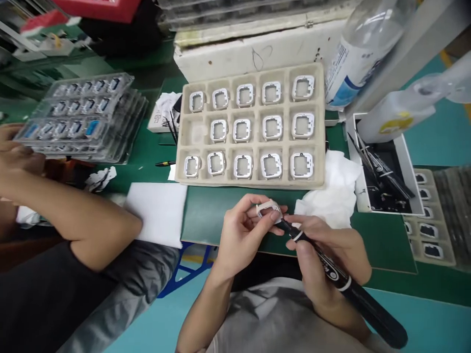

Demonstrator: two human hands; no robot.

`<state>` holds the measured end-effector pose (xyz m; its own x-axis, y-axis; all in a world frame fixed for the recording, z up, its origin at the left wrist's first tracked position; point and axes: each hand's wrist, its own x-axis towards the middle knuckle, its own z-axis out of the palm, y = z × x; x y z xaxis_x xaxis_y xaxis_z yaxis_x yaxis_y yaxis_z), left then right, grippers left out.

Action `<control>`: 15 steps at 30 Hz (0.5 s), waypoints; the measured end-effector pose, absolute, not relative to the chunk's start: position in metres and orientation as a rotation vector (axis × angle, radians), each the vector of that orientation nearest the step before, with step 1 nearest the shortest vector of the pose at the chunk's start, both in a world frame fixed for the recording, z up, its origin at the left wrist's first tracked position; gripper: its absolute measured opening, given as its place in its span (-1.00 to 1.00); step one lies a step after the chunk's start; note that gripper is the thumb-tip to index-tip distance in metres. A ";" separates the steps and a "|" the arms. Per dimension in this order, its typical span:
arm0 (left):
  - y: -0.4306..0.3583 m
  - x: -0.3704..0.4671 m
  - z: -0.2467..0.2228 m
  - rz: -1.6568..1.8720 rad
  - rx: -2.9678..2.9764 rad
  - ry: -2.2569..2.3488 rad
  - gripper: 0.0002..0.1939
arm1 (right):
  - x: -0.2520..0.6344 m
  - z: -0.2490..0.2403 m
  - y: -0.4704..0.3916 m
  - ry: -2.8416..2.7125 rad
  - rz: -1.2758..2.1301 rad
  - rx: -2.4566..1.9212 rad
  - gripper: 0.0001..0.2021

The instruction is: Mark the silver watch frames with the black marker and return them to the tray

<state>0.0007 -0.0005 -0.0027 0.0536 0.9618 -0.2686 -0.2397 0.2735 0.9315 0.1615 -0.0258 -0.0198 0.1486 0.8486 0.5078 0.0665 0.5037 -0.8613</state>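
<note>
My left hand pinches a small silver-white watch-like frame between thumb and fingers, just in front of the beige tray. A black marker-like pen lies in my right hand, its narrow end pointing at the frame's lower right side; whether they touch cannot be made out. The beige tray has rows of compartments holding similar frames. One compartment at the left of the middle row holds no frame.
Another person's arm reaches in at left, near stacked clear trays. White cloth, a white box of tools and bottles stand right. A white pad lies left.
</note>
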 end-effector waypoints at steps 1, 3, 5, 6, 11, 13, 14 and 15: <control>-0.002 0.001 -0.004 1.096 0.862 1.143 -0.65 | 0.159 -0.017 -0.023 -1.343 0.677 -0.863 -0.66; -0.004 0.000 -0.005 1.089 0.911 1.182 -0.72 | 0.157 -0.012 -0.019 -1.402 0.641 -0.820 -0.62; -0.005 -0.001 -0.005 1.077 0.955 1.229 -0.77 | 0.156 -0.010 -0.017 -1.445 0.582 -0.847 -0.63; -0.006 -0.001 -0.005 1.069 0.975 1.249 -0.79 | 0.156 -0.010 -0.017 -1.463 0.547 -0.867 -0.64; -0.008 -0.002 -0.003 1.095 1.064 1.323 -0.84 | 0.154 -0.010 -0.018 -1.524 0.421 -0.973 -0.71; -0.010 -0.002 -0.005 1.127 1.108 1.348 -0.84 | 0.153 -0.010 -0.016 -1.525 0.394 -0.974 -0.73; -0.010 -0.002 -0.006 1.139 1.132 1.355 -0.84 | 0.152 -0.009 -0.016 -1.525 0.385 -0.967 -0.74; -0.011 -0.003 -0.007 1.151 1.159 1.356 -0.84 | 0.152 -0.009 -0.015 -1.524 0.380 -0.961 -0.75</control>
<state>-0.0026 -0.0106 -0.0070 -0.0699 0.9932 -0.0927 0.0700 0.0976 0.9928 0.1518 -0.0151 -0.0090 0.0782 0.7462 0.6611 0.3480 0.6010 -0.7195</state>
